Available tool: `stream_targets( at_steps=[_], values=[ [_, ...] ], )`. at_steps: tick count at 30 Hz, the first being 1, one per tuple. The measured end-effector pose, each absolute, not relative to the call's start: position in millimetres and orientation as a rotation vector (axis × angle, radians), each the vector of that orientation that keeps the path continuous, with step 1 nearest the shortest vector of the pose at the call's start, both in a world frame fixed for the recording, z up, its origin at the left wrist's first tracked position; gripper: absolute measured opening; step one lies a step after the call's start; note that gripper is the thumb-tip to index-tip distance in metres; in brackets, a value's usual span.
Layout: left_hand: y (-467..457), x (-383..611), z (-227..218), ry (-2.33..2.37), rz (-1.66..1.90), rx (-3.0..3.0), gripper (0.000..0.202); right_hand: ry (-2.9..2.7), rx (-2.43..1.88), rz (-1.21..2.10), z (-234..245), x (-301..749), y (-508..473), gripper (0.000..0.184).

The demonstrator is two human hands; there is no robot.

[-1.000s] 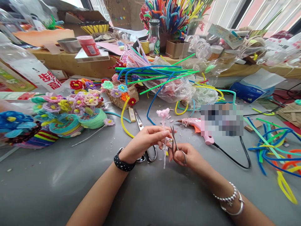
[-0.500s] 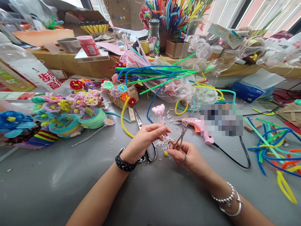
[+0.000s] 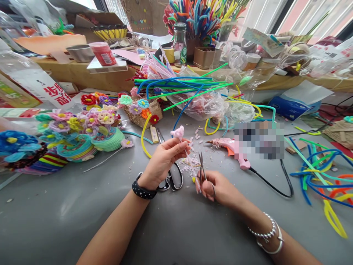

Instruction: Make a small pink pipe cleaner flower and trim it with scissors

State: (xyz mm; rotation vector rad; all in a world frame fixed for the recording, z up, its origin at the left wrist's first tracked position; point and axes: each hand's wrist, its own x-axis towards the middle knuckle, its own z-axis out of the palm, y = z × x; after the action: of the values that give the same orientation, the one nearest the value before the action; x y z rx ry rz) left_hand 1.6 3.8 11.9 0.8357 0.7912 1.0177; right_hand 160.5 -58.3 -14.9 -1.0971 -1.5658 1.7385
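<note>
Well beyond the left grip, a glass bottle near a brown box. Farther left, a pink tub beside a metal bowl. Off right, a blue packet.

Left hand pinches a pink fuzzy flower just below its bloom; the stem slants down to the fingers of the right hand. The right hand holds small scissors, blades upward and slightly parted, beside the lower stem. Pale clippings lie on the grey worktop. Black-handled scissors lie partly behind the left hand. A pink glue gun rests beyond the right hand. Loose coloured pipe cleaners lie far right
</note>
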Motion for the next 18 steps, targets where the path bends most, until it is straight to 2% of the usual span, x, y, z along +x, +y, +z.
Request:
stream_targets(
  at_steps=[7,18],
  values=[
    [2.7,1.8,9.7,0.786,0.965,0.869,0.008,-1.87,-1.032,1.695,-10.3,160.1,-62.6,0.069],
    [1.1,5.1,7.7,0.827,0.967,0.92,0.009,-1.86,-1.122,1.615,-13.7,156.7,-62.8,0.067]
  ],
)
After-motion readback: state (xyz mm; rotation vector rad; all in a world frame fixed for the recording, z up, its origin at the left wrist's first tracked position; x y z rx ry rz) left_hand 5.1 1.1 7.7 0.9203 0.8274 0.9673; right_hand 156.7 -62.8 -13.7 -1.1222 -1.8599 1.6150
